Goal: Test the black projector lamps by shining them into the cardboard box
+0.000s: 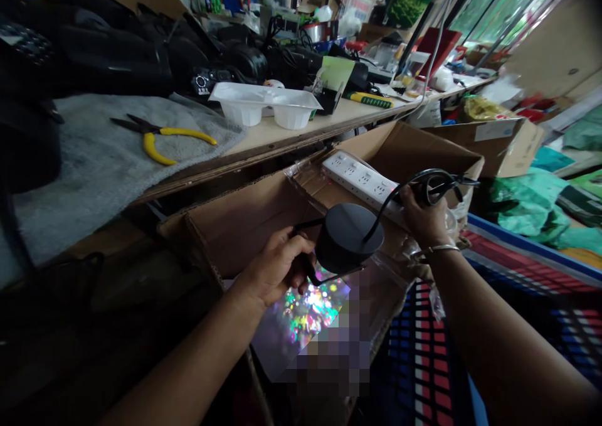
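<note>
My left hand point(282, 266) is closed on the bracket of a black round projector light point(347, 234), held over an open cardboard box. Coloured spots of light point(315, 303) fall on a pale sheet point(277, 344) inside the box, under the lamp. A black cable point(383, 216) runs from the lamp to my right hand point(426, 216), whose fingers are wrapped round its looped part. That hand is at the near end of a white power strip point(360, 178), which lies on the box flaps. My palm hides part of the strip and whatever is plugged in there.
Yellow-handled pliers point(162, 140) and a white plastic tray point(266, 103) lie on the workbench point(282, 138). Black devices crowd its back. The cardboard box point(244, 225) stands below its edge. A blue and red plastic basket point(426, 351) is at the right, near green bags point(527, 203).
</note>
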`<state>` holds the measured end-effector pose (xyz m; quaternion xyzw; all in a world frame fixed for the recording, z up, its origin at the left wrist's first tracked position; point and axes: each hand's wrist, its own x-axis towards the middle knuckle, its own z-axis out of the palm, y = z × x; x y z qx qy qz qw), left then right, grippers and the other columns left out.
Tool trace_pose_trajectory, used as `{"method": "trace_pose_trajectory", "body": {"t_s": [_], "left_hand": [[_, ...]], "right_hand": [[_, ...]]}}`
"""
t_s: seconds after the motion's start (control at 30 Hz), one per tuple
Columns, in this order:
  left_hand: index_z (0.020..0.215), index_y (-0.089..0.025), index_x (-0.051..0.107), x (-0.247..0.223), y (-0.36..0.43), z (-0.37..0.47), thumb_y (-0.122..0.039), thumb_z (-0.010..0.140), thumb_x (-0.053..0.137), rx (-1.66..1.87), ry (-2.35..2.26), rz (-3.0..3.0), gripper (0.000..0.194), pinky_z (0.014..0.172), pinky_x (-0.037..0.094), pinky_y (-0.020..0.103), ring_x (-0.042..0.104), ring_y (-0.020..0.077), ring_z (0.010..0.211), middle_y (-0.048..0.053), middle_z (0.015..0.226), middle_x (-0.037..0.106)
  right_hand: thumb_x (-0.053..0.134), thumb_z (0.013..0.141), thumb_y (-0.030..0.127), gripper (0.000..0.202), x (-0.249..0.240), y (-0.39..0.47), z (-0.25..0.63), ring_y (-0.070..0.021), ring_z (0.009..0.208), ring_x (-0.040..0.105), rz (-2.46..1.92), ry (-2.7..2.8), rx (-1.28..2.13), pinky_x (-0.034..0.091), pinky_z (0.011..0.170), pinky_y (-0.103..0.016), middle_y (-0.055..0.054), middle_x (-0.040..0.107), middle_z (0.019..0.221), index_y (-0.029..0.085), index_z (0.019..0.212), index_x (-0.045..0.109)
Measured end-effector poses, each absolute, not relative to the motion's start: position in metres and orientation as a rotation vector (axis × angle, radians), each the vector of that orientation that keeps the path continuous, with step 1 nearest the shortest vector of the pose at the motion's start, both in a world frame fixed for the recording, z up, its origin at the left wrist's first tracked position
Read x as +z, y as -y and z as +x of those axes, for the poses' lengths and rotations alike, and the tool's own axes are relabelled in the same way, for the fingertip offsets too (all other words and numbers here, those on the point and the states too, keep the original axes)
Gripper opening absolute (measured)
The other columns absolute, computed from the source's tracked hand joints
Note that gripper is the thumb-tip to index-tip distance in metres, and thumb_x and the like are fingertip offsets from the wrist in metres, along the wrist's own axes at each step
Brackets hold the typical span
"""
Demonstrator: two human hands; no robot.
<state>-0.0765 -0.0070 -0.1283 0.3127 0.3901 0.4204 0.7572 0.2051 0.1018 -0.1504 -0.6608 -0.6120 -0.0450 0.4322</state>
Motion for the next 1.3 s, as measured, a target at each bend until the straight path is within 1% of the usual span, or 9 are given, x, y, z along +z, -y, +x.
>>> {"method": "trace_pose_trajectory", "body": {"t_s": [0.3, 0.5, 0.7, 0.87, 1.1, 1.2, 1.3], "left_hand": [[0.065, -0.018, 0.042, -0.129, 0.007, -0.075, -0.022, 0.061, 0.055, 0.921, -0.859, 0.680, 0.014, 0.024, 0.033, 0.019, 0.034, 0.0053, 0.024, -0.005, 0.048, 0.052], [0.068, -0.019, 0.043, -0.127, 0.007, -0.076, -0.020, 0.061, 0.055, 0.921, -0.850, 0.682, 0.015, 0.024, 0.032, 0.018, 0.032, 0.0044, 0.024, -0.006, 0.048, 0.052], [0.068, -0.018, 0.043, -0.128, 0.007, -0.077, -0.021, 0.062, 0.056, 0.943, -0.835, 0.699, 0.014, 0.024, 0.033, 0.018, 0.032, 0.0046, 0.023, -0.005, 0.048, 0.053], [0.071, -0.019, 0.042, -0.128, 0.006, -0.078, -0.022, 0.063, 0.055, 0.998, -0.821, 0.695, 0.016, 0.024, 0.033, 0.017, 0.033, 0.0049, 0.024, -0.006, 0.049, 0.054], [0.074, -0.020, 0.041, -0.125, 0.007, -0.082, -0.023, 0.063, 0.056, 1.029, -0.769, 0.676, 0.019, 0.023, 0.032, 0.016, 0.031, 0.0048, 0.024, -0.007, 0.048, 0.055], [0.073, -0.020, 0.042, -0.124, 0.007, -0.084, -0.024, 0.063, 0.057, 1.034, -0.752, 0.683, 0.018, 0.023, 0.031, 0.016, 0.031, 0.0046, 0.023, -0.006, 0.049, 0.055], [0.071, -0.020, 0.043, -0.124, 0.006, -0.086, -0.025, 0.062, 0.058, 1.032, -0.742, 0.680, 0.019, 0.023, 0.030, 0.016, 0.030, 0.0039, 0.023, -0.006, 0.048, 0.055]], "right_hand": [[0.045, 0.078, 0.043, 0.033, -0.149, -0.100, 0.205, -0.0224, 0.075, 0.060, -1.639, 1.538, -0.120, 0.043, 0.068, -0.033, -0.010, 0.067, 0.079, 0.015, 0.079, 0.062], [0.046, 0.077, 0.042, 0.031, -0.149, -0.101, 0.203, -0.0237, 0.075, 0.060, -1.644, 1.532, -0.107, 0.043, 0.067, -0.034, -0.011, 0.066, 0.078, 0.015, 0.076, 0.060], [0.047, 0.077, 0.044, 0.034, -0.148, -0.101, 0.203, -0.0241, 0.075, 0.061, -1.668, 1.516, -0.123, 0.044, 0.068, -0.035, -0.011, 0.067, 0.078, 0.014, 0.077, 0.064], [0.050, 0.076, 0.040, 0.032, -0.146, -0.098, 0.201, -0.0232, 0.079, 0.062, -1.697, 1.478, -0.090, 0.044, 0.069, -0.032, -0.011, 0.069, 0.084, 0.014, 0.085, 0.067], [0.050, 0.077, 0.040, 0.035, -0.144, -0.098, 0.199, -0.0220, 0.073, 0.061, -1.746, 1.516, -0.141, 0.041, 0.065, -0.030, -0.014, 0.069, 0.078, 0.012, 0.086, 0.069], [0.049, 0.077, 0.041, 0.037, -0.143, -0.098, 0.199, -0.0233, 0.070, 0.061, -1.773, 1.509, -0.147, 0.040, 0.061, -0.030, -0.015, 0.068, 0.076, 0.010, 0.084, 0.069], [0.050, 0.078, 0.038, 0.033, -0.141, -0.095, 0.197, -0.0226, 0.071, 0.061, -1.777, 1.508, -0.141, 0.040, 0.062, -0.029, -0.013, 0.069, 0.077, 0.012, 0.085, 0.069]]}}
